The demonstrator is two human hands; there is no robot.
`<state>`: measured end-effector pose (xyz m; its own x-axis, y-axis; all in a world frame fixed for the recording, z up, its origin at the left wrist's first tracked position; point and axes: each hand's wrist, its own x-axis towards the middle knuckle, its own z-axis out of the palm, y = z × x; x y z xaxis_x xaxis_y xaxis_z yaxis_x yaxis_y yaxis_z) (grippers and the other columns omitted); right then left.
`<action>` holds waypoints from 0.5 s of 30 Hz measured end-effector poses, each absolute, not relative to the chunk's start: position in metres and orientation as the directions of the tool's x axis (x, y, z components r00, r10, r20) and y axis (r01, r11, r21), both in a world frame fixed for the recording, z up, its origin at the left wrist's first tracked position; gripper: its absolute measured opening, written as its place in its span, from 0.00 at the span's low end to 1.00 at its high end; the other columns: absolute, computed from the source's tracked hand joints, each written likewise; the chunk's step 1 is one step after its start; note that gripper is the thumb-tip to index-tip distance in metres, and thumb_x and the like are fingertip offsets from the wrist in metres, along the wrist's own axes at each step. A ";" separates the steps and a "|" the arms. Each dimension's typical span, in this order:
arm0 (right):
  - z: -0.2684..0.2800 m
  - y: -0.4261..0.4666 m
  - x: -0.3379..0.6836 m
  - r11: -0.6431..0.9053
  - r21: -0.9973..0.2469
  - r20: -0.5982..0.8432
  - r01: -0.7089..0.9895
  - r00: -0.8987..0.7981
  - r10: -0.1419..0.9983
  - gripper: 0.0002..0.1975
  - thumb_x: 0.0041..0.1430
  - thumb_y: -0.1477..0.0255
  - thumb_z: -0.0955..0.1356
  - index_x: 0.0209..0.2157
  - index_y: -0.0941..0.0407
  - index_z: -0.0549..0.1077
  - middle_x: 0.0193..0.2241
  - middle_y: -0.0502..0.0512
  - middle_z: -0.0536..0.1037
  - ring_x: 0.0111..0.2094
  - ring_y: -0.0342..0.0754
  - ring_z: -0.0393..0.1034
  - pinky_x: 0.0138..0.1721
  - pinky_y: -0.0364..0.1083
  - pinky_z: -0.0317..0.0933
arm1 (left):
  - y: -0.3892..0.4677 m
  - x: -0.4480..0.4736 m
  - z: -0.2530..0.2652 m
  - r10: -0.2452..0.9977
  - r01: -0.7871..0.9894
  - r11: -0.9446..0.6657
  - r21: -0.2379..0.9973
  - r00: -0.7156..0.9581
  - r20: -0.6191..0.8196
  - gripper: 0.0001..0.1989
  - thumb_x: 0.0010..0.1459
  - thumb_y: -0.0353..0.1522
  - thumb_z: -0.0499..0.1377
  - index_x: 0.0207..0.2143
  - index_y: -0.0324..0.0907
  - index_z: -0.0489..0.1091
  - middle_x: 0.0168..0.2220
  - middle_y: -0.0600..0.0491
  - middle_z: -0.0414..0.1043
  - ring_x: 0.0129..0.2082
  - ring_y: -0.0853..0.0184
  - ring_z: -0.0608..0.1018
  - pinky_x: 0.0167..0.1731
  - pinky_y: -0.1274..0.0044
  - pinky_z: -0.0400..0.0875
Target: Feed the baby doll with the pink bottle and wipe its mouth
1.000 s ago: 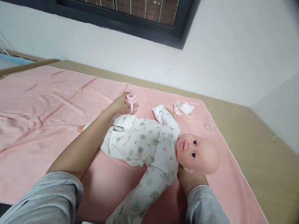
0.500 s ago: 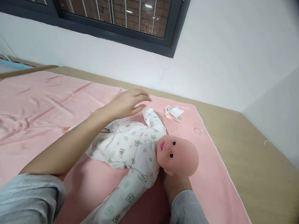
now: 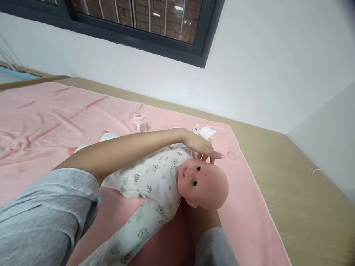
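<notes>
Bald baby doll [image 3: 168,181], white bear-print suit [image 3: 151,178], eyes [image 3: 195,183] open, lying on pink cloth [image 3: 244,220]

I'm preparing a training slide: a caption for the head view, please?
Left hand beside a doll's head, right forearm partly under it, bottle on the pink blanket.

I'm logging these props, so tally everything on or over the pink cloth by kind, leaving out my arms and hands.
Dressed doll: 1
Baby bottle: 1
Plastic-and-paper bundle, counted as one thing: 1
Clear round piece: 1
Total: 4
</notes>
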<state>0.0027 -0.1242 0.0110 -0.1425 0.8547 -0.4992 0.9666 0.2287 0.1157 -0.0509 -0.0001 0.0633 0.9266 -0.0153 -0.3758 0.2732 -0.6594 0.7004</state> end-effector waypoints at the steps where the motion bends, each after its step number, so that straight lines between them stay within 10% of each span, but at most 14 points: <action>1: 0.027 -0.118 0.005 0.363 0.026 -0.718 0.932 -0.235 0.656 0.07 0.57 0.72 0.67 0.28 0.54 0.78 0.25 0.45 0.79 0.35 0.50 0.80 0.56 0.58 0.62 | 0.002 -0.047 0.062 -0.034 0.307 -0.643 0.701 0.904 -0.426 0.29 0.62 0.52 0.51 0.51 0.43 0.76 0.45 0.48 0.79 0.40 0.60 0.81 0.44 0.72 0.74; 5: 0.068 -0.079 0.010 0.388 -0.375 -0.906 0.842 -0.422 0.040 0.12 0.60 0.78 0.65 0.46 0.63 0.72 0.46 0.50 0.79 0.43 0.42 0.78 0.49 0.46 0.66 | 0.010 -0.037 0.053 -0.107 0.450 -0.514 0.731 0.811 -0.575 0.31 0.57 0.55 0.55 0.51 0.43 0.76 0.43 0.47 0.80 0.41 0.59 0.82 0.46 0.72 0.75; 15: 0.038 -0.055 0.025 0.135 -0.699 -0.707 0.702 -0.650 -0.280 0.26 0.48 0.69 0.76 0.44 0.69 0.71 0.42 0.54 0.77 0.47 0.41 0.74 0.56 0.42 0.61 | 0.003 -0.011 0.029 0.193 0.507 -0.555 0.659 0.849 -0.491 0.41 0.38 0.61 0.65 0.52 0.51 0.75 0.50 0.48 0.78 0.52 0.50 0.77 0.44 0.68 0.77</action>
<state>0.0253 -0.0545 0.0385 -0.6496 -0.2798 -0.7069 0.7023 0.1352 -0.6989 -0.0105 0.0027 0.0293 0.8493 0.1931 -0.4913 0.5075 -0.5546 0.6595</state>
